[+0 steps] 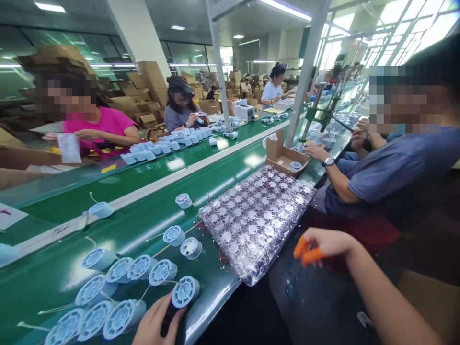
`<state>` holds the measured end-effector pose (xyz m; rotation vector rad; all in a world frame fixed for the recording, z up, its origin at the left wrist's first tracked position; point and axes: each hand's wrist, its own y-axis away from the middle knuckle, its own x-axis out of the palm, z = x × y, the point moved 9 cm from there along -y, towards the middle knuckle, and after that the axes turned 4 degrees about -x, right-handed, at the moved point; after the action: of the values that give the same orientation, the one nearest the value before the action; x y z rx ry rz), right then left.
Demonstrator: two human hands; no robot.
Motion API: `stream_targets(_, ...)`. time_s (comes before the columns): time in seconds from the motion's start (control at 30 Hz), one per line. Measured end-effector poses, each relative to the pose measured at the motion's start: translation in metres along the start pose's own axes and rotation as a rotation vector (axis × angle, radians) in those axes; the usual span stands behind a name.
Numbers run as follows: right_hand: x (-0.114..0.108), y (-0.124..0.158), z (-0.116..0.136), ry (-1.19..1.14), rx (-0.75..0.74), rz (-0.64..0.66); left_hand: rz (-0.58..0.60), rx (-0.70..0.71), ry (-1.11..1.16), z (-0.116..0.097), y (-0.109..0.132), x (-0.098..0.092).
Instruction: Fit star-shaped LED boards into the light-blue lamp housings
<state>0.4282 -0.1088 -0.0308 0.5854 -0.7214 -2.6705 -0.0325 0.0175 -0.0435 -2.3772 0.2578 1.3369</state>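
Note:
At the near edge of the bench, my left hand (156,320) has its thumb and fingers around a light blue round plastic housing (185,292), whose spoked face points up toward me. My right hand (325,245) is held over my lap, right of the silvery sheet. Orange covers sit on its thumb and a finger, which are bent and slightly apart, with nothing visible between them. Several similar housings (94,320) with pale wires stand left of my left hand. Close by, another housing (191,248) shows a white inside.
A silvery sheet (247,263) bearing rows of round metallic parts with red wires lies on the green belt (143,211). Behind it stands an open cardboard box (283,155). A co-worker (388,167) sits close on the right; others work across the belt. A metal post (305,72) rises beyond.

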Motion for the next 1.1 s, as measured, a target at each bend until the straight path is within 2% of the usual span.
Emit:
stream_targets(0.03,-0.028,-0.004,0.027,0.109,-0.082,-0.108,-0.018,0.016,0.008,-0.003,-0.001,0.001)
stream_targets(0.1,-0.09,-0.023,0.078,0.508,-0.07,-0.486,-0.026,0.041,0.014,-0.01,-0.002,-0.001)
stream_targets(0.13,-0.108,-0.041,0.1,0.595,-0.043,-0.581,-0.022,0.039,0.005,-0.014,-0.003,-0.004)
stream_targets(0.2,-0.127,-0.081,0.134,0.706,0.002,-0.679,-0.019,0.017,-0.031,-0.019,-0.003,-0.016)
stream_targets(0.3,-0.131,-0.126,0.154,0.806,0.083,-0.719,-0.071,0.01,-0.067,-0.028,0.0,-0.048)
stream_targets(0.37,-0.129,-0.135,0.154,0.853,0.127,-0.734,-0.111,0.045,-0.051,-0.038,0.005,-0.068)
stream_targets(0.47,-0.131,-0.124,0.15,0.902,0.161,-0.782,-0.15,0.077,0.008,-0.055,0.012,-0.085)
stream_targets(0.53,-0.132,-0.109,0.15,0.93,0.174,-0.826,-0.172,0.087,0.064,-0.066,0.013,-0.088)
stream_targets(0.6,-0.127,-0.09,0.158,0.889,0.114,-0.94,-0.172,0.139,0.116,-0.076,0.011,-0.085)
stream_targets(0.67,-0.108,-0.07,0.17,0.668,-0.065,-1.06,-0.124,0.22,0.137,-0.085,0.003,-0.073)
stream_targets(0.7,-0.092,-0.063,0.174,0.485,-0.18,-1.075,-0.089,0.244,0.136,-0.086,-0.002,-0.065)
stream_targets(0.77,-0.043,-0.064,0.178,0.061,-0.36,-0.956,-0.017,0.223,0.132,-0.081,-0.014,-0.048)
stream_targets(0.87,0.057,-0.08,0.178,-0.339,-0.41,-0.691,0.05,0.048,0.187,-0.062,-0.027,-0.028)
stream_targets(0.9,0.091,-0.087,0.176,-0.414,-0.4,-0.626,0.057,-0.02,0.223,-0.055,-0.028,-0.023)
stream_targets(0.97,0.143,-0.095,0.17,-0.478,-0.411,-0.625,0.045,-0.15,0.309,-0.043,-0.025,-0.015)
stream_targets(1.03,0.181,-0.102,0.16,-0.463,-0.394,-0.657,0.022,-0.263,0.409,-0.033,-0.016,-0.006)
stream_targets(1.1,0.204,-0.108,0.148,-0.421,-0.367,-0.692,-0.001,-0.346,0.496,-0.025,-0.005,0.004)
